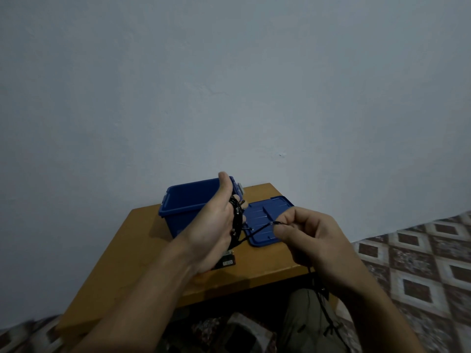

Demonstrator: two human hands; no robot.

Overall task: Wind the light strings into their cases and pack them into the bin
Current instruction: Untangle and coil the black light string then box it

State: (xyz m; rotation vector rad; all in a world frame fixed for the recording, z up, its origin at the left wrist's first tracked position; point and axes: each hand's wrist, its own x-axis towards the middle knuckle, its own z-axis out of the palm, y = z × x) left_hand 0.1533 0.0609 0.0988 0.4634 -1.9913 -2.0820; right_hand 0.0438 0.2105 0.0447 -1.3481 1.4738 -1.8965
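The light string [257,229] is a thin black cord with tiny bulbs spaced along it. Most of it is gathered in dark loops at the left hand [216,225], whose fingers are curled around the bundle just in front of the open blue bin [183,200]. From there one strand runs taut to the right hand [305,240], pinched between thumb and fingertips above the blue lid [267,220] lying flat on the wooden table [142,240]. More cord trails down past the table's edge over the person's lap. A small dark case [226,261] shows under the left wrist, partly hidden.
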